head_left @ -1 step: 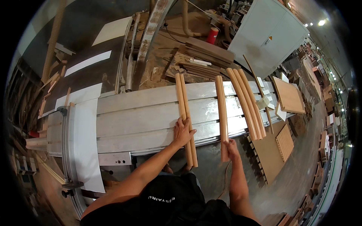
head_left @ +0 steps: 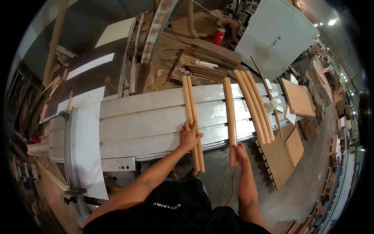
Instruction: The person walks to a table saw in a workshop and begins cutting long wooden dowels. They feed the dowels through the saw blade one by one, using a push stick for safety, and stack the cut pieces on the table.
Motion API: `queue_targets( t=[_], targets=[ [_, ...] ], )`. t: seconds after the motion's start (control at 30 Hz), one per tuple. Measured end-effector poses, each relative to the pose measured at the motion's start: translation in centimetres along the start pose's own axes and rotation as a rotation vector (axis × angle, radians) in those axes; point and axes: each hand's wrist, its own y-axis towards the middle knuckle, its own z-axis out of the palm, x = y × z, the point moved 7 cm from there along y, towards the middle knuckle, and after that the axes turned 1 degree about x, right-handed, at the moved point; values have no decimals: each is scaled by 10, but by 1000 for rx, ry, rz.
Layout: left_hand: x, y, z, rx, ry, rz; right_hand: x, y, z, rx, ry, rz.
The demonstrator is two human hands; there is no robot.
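Note:
A pair of long rounded wooden strips point(head_left: 187, 97) lies side by side across a metal sliding table, the near ends jutting past its front edge. My left hand point(head_left: 189, 136) is over this pair, fingers curled on the left strip and thumb across the right one. Further right, my right hand point(head_left: 240, 153) grips the near end of another wooden strip point(head_left: 230, 113), whose far part lies on the table. A thin line along that piece suggests two strips together; I cannot tell for sure. Several matching strips point(head_left: 254, 105) lie further right.
The metal sliding table point(head_left: 136, 121) carries a fence rail point(head_left: 68, 148) and white board point(head_left: 89, 156) at left. Beyond are stacked boards point(head_left: 214, 54), a red cylinder point(head_left: 219, 36) and a grey cabinet point(head_left: 276, 39). A wooden panel point(head_left: 298, 99) rests at the right end.
The strip in my right hand has shifted very slightly away from me, and that hand with it. My left hand stays on its pair.

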Motion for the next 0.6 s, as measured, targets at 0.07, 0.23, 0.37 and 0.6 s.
queue_targets(
  t=[0.07, 0.23, 0.37, 0.6],
  targets=[
    [-9, 4, 12, 46, -19, 16, 13, -2, -38, -301, -331, -277],
    [14, 8, 15, -18, -43, 32, 43, -104, 64, -296, -474, -615],
    [-11, 13, 18, 70, -99, 26, -23, -108, 124, 31, -176, -440],
    [10, 8, 19, 17, -106, -5, -53, -91, 129, 366, 350, 43]
  ],
)
